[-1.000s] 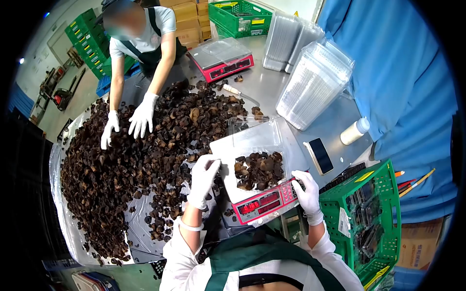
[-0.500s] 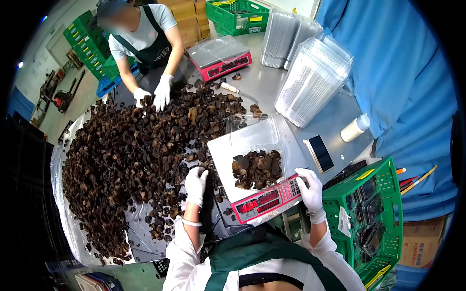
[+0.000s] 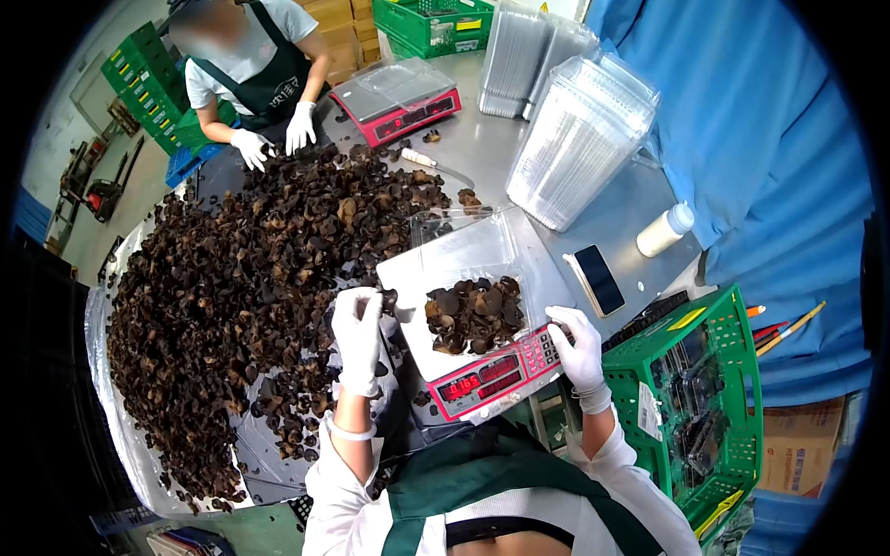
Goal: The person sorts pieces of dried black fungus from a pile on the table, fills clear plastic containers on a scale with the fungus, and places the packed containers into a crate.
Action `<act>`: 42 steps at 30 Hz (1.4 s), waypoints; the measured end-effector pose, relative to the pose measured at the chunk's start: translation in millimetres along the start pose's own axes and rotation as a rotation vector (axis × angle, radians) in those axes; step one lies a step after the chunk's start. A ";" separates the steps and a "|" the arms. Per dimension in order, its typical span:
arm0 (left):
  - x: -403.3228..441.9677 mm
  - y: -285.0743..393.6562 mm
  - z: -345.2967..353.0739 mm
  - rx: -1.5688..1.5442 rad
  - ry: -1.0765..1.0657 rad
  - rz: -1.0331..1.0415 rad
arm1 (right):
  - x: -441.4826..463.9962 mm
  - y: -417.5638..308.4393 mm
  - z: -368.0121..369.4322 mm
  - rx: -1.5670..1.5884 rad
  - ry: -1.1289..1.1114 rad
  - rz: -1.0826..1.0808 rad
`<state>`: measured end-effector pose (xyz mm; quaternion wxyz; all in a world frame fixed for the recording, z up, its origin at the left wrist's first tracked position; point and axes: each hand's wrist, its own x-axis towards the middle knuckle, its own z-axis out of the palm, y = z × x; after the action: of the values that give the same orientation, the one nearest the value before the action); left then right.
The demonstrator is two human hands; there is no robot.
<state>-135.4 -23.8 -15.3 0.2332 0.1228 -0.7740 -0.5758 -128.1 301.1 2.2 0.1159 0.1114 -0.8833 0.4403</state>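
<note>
At the left edge of the near scale (image 3: 501,383), left hand (image 3: 357,335) has just come up pinching a mushroom piece (image 3: 388,299), now clear of the pile (image 3: 250,278) but outside the tray (image 3: 531,296); right hand (image 3: 580,355) loosely open by the scale's front-right corner.

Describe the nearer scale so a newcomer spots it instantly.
Find the big pile of dark, curled pieces. To its right in the picture sits a red-fronted scale, beside the wearer's right hand. Unlike the farther scale, it bears a filled clear tray.
</note>
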 end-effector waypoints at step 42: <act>-78.3 8.5 10.3 -0.616 -0.549 -0.688 | -24.1 11.8 27.1 0.903 -0.367 0.615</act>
<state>-72.5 23.3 -26.7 -0.1546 0.1404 -0.5167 -0.8303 -111.7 288.5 -29.9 -0.2315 -0.0375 -0.6050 0.7609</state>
